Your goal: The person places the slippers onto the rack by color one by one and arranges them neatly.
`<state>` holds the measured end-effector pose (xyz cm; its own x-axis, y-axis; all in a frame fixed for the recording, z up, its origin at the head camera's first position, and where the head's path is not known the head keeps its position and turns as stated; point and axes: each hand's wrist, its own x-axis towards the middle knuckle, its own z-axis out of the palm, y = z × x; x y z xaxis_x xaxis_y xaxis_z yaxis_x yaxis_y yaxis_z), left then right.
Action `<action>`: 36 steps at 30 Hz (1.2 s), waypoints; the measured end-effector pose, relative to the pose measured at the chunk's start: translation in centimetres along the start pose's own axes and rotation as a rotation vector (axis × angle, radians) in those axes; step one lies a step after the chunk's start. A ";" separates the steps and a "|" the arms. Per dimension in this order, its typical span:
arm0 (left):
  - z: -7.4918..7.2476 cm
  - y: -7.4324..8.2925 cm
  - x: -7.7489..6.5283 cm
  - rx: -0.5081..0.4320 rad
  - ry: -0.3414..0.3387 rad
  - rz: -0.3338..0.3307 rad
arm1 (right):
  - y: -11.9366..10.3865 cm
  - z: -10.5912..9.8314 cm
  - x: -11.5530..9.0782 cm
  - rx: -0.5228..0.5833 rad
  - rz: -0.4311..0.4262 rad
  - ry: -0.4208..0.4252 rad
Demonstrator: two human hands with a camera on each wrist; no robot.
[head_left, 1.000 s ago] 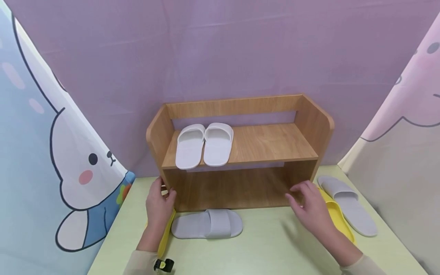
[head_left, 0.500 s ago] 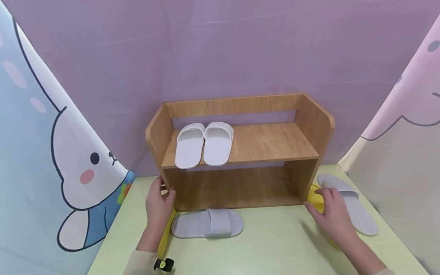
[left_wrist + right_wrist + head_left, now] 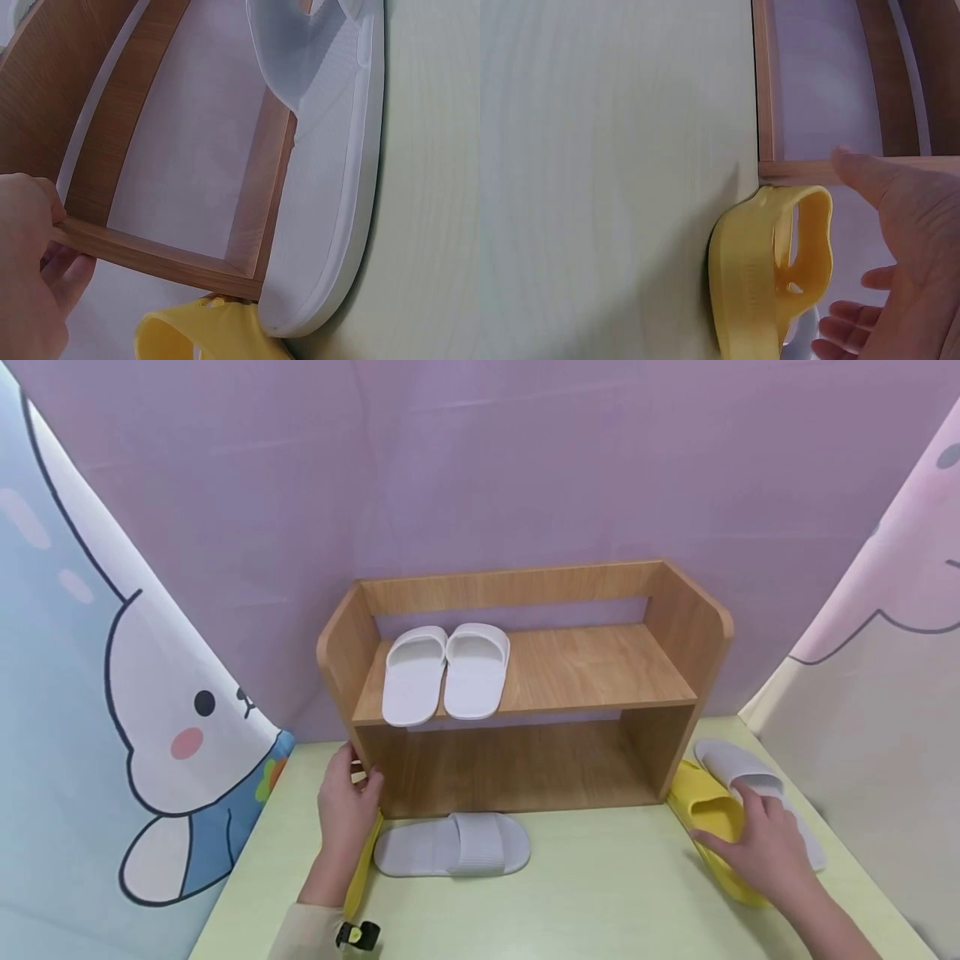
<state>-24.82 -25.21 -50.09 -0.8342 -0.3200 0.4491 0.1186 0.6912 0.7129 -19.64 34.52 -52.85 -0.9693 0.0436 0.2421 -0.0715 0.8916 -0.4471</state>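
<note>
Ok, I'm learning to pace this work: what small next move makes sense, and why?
Probably ease the right hand onto the yellow slipper right of the rack: it's near that slipper, gripping nothing, while the left hand holds the rack's left side.

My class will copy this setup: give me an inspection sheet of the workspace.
Surface: pale green table
Job's things: wooden rack; white slippers side by side on its upper shelf; grey slipper crosswise in front; left yellow slipper, partly hidden; right yellow slipper beside another grey slipper
Clutter: nothing seen
Left hand: grips rack's left side panel
Right hand: above right yellow slipper, holding nothing
Cables: nothing seen
Surroundings: purple backdrop, printed cloths either side
</note>
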 end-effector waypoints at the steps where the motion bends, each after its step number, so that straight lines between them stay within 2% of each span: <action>1: 0.0 0.0 0.0 0.001 -0.001 -0.001 | 0.2 -0.1 -0.1 -0.002 0.008 -0.014; 6: 0.1 0.0 0.1 0.014 -0.003 -0.002 | 0.9 -0.1 -0.7 -0.009 0.051 -0.092; 17: -0.1 0.2 0.1 0.012 -0.005 0.002 | 0.8 0.2 -2.0 -0.013 0.108 -0.172; 25: 0.0 0.2 0.1 0.002 -0.008 0.007 | 1.5 0.8 -2.2 -0.002 0.127 -0.199; 31: 0.1 0.1 0.1 0.008 -0.008 -0.001 | 1.7 1.3 -2.3 0.000 0.110 -0.164; 36: 0.1 0.1 0.1 0.019 -0.011 -0.007 | 1.7 1.7 -2.3 0.024 0.133 -0.159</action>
<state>-24.89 -25.07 -50.01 -0.8407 -0.3177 0.4386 0.1029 0.7015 0.7053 -17.96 35.14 -55.65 -0.9954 0.0871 0.0409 0.0563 0.8716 -0.4870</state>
